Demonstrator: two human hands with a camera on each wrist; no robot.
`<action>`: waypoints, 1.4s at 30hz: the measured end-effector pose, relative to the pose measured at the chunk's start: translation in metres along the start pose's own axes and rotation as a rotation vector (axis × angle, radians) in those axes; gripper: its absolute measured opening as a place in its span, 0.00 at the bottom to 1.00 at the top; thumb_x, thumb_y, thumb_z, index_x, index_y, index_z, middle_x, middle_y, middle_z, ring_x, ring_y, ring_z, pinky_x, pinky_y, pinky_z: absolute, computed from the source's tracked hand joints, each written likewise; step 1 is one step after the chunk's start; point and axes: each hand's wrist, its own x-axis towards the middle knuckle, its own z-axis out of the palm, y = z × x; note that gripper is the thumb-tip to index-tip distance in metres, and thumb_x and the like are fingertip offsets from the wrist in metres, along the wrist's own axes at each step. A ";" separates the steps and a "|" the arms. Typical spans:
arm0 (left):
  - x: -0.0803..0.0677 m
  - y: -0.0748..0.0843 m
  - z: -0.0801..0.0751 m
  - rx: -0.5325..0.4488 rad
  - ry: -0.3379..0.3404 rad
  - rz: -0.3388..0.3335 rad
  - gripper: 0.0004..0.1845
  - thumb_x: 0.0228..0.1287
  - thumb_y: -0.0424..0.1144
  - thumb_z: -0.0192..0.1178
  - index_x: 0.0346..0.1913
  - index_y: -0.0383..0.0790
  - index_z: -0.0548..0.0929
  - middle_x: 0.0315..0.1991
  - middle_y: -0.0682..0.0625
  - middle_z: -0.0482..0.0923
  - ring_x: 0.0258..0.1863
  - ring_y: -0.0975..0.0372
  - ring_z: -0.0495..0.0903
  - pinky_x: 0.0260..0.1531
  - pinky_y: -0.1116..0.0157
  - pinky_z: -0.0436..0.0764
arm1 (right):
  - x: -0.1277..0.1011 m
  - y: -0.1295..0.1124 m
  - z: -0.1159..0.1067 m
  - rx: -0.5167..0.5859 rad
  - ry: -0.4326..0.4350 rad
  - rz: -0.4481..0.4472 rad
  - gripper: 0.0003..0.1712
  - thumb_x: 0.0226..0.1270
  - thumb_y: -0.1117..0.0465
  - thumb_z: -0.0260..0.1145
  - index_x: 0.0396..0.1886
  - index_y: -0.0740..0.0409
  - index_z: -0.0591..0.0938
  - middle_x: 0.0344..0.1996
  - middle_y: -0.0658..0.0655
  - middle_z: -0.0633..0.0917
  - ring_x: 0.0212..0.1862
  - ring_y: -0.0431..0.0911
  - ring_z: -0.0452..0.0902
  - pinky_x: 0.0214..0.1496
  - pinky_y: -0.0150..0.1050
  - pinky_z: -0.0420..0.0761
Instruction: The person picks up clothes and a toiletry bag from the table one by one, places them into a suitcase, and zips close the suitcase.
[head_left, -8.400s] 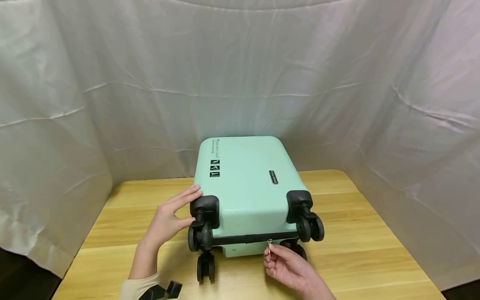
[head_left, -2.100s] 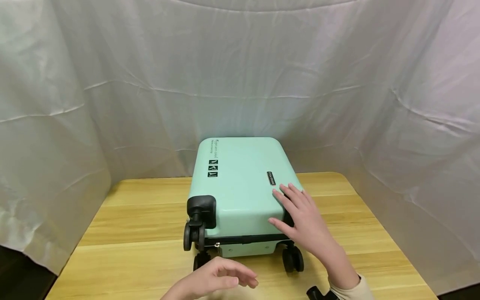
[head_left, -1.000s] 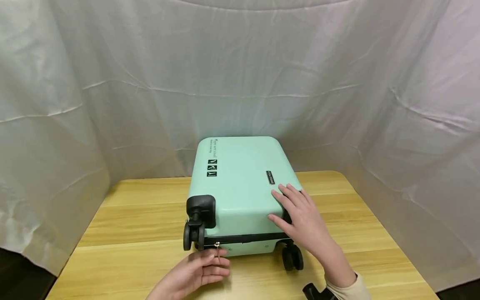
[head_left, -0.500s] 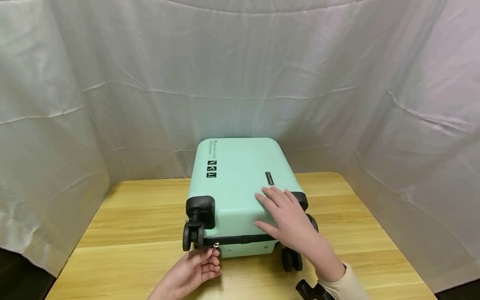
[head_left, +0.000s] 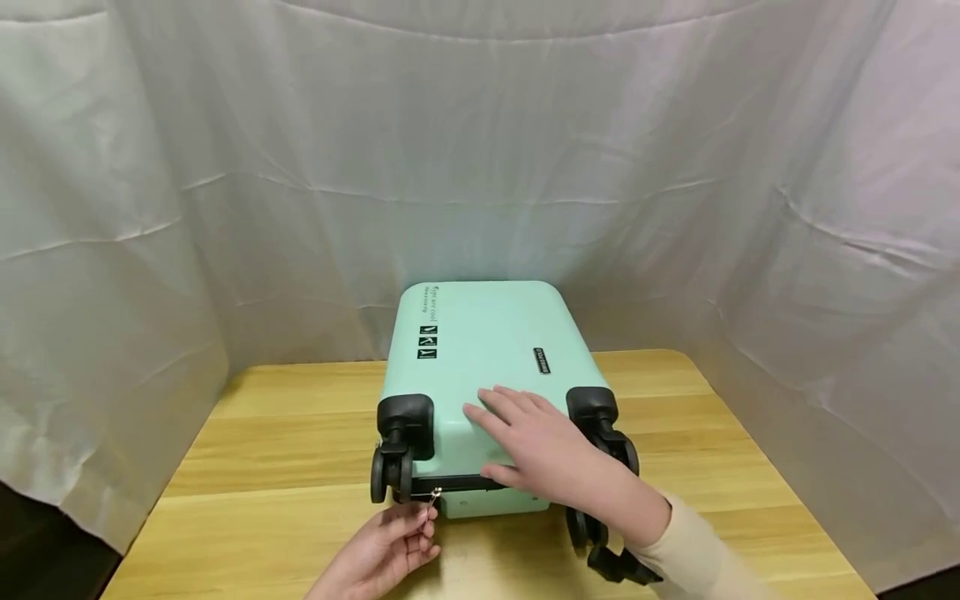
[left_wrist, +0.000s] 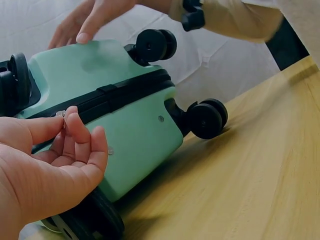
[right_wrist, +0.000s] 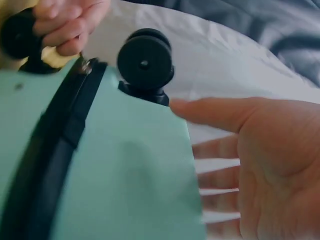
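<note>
A mint green hard-shell suitcase lies flat on the wooden table, its black wheels toward me. My left hand is at the near left corner and pinches the small silver zipper pull on the black zipper band. The left wrist view shows thumb and forefinger on the zipper pull against the suitcase. My right hand lies flat, fingers straight, on the near middle of the shell. In the right wrist view the right hand hovers beside the suitcase.
Creased white cloth hangs behind and on both sides of the table. A black wrist mount sits on my right forearm. Bare tabletop lies left and right of the suitcase. A wheel sticks out at the lower right corner.
The right hand slid left across the shell, from the right wheel corner to the middle. The left hand came up and pinched the zipper pull at the near left corner.
</note>
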 end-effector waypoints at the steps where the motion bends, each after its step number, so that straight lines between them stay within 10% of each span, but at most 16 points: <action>1: 0.000 0.000 0.000 -0.006 0.003 -0.001 0.10 0.76 0.35 0.46 0.45 0.45 0.79 0.37 0.57 0.78 0.39 0.68 0.77 0.53 0.66 0.79 | 0.003 0.000 -0.004 -0.021 -0.033 -0.031 0.43 0.62 0.38 0.66 0.72 0.49 0.66 0.69 0.57 0.71 0.70 0.53 0.67 0.68 0.49 0.72; 15: -0.003 0.001 -0.005 -0.069 -0.016 0.019 0.11 0.77 0.35 0.45 0.46 0.45 0.80 0.38 0.57 0.79 0.40 0.69 0.78 0.55 0.66 0.79 | 0.072 0.029 0.002 -0.117 -0.146 -0.459 0.44 0.68 0.37 0.58 0.78 0.46 0.55 0.74 0.55 0.64 0.73 0.48 0.62 0.73 0.45 0.66; 26: -0.003 -0.006 -0.010 -0.040 -0.081 0.006 0.10 0.77 0.35 0.45 0.45 0.46 0.79 0.37 0.58 0.80 0.39 0.70 0.80 0.55 0.67 0.79 | 0.080 0.047 -0.018 -0.063 -0.319 -0.456 0.46 0.63 0.31 0.59 0.77 0.40 0.57 0.73 0.50 0.66 0.75 0.46 0.59 0.76 0.47 0.62; 42: -0.005 -0.009 -0.010 0.002 -0.023 -0.073 0.07 0.76 0.38 0.48 0.44 0.47 0.79 0.35 0.59 0.80 0.37 0.71 0.79 0.55 0.67 0.80 | 0.113 0.015 -0.009 -0.064 -0.290 -0.574 0.45 0.62 0.30 0.59 0.75 0.38 0.60 0.73 0.48 0.65 0.74 0.42 0.59 0.74 0.44 0.65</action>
